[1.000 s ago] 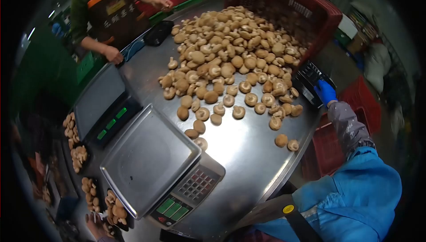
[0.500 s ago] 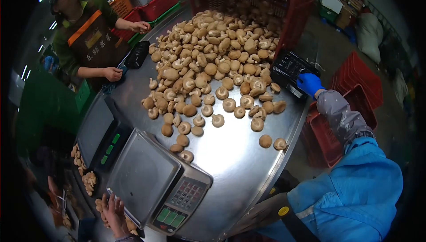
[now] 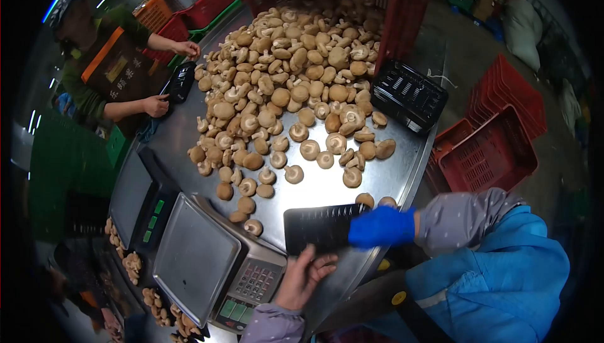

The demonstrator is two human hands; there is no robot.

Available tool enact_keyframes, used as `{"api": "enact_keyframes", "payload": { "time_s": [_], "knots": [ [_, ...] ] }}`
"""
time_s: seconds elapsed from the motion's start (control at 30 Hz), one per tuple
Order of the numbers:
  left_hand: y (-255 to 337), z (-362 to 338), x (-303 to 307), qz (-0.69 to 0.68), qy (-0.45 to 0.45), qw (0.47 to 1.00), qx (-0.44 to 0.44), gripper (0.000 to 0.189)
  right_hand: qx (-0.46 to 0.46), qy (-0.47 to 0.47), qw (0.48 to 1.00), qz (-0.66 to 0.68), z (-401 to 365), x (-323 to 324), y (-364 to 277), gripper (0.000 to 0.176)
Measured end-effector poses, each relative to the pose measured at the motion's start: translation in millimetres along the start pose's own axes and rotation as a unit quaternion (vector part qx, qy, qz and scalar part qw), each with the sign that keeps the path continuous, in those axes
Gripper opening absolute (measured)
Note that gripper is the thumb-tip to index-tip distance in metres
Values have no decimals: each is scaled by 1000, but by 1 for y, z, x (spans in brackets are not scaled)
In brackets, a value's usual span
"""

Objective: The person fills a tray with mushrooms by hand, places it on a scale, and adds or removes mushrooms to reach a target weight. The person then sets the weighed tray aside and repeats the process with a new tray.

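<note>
My right hand (image 3: 381,228), in a blue glove, grips the right end of a black plastic tray (image 3: 311,226) over the front of the metal table. My bare left hand (image 3: 306,275) is open below the tray, fingers spread, with its fingertips right at the tray's lower edge. Beyond the tray, a big heap of brown mushrooms (image 3: 296,60) spreads over the tabletop, some stems up and some caps up. Left of my hand stands a silver scale (image 3: 198,258) with a bare weighing plate.
A stack of black trays (image 3: 409,96) sits at the table's right edge. Behind the heap a red crate (image 3: 409,3) lies tipped. Red baskets (image 3: 487,154) stand on the floor at right. Across the table, a person in an apron (image 3: 119,78) stands beside a second scale (image 3: 135,198).
My gloved right hand has come from the black stack to the front of the table, bringing a tray. My left hand has moved right from beside the silver scale to the tray.
</note>
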State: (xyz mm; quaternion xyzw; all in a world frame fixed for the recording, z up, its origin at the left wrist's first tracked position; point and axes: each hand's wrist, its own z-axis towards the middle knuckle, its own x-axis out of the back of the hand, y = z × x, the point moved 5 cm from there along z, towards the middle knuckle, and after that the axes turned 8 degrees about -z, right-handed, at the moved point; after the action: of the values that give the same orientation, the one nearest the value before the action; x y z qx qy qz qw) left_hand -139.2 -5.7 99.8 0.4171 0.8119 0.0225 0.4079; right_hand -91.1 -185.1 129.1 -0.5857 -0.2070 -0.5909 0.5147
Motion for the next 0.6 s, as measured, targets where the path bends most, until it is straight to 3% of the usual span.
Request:
{"api": "enact_keyframes", "payload": {
  "time_s": [0.03,0.07,0.13,0.17,0.23,0.27,0.3,0.37,0.43,0.5,0.53,0.6],
  "knots": [
    [-13,6,16,-16,56,998,38,36,13,-71,997,27,-1,-2,-16,25],
    [-14,3,17,-15,58,997,39,36,13,-70,997,29,-5,0,-13,25],
    [-7,-8,36,95,244,965,-5,31,-150,-81,981,92,-27,4,15,44],
    [-5,-9,45,92,223,970,-10,32,-151,-81,981,93,-38,3,22,44],
    [-2,-13,68,105,252,962,10,27,-243,-75,949,-185,-64,2,50,61],
    [-3,-12,73,102,255,961,22,27,-273,-141,935,-180,-74,-15,59,71],
    [-4,-8,69,101,257,961,20,27,-270,-140,936,-179,-73,-27,64,71],
    [-13,1,55,133,254,957,37,27,-329,-136,934,-10,-65,-54,80,68],
    [-24,22,52,143,283,948,40,25,-351,-76,931,61,-38,-60,91,66],
    [-32,47,44,121,240,961,64,31,-316,90,927,181,-15,-41,99,66],
    [-31,55,38,125,243,960,64,31,-320,84,926,181,-12,-26,101,66],
    [-23,74,22,106,237,963,64,17,-325,121,936,52,-28,-2,118,71]
  ]
}}
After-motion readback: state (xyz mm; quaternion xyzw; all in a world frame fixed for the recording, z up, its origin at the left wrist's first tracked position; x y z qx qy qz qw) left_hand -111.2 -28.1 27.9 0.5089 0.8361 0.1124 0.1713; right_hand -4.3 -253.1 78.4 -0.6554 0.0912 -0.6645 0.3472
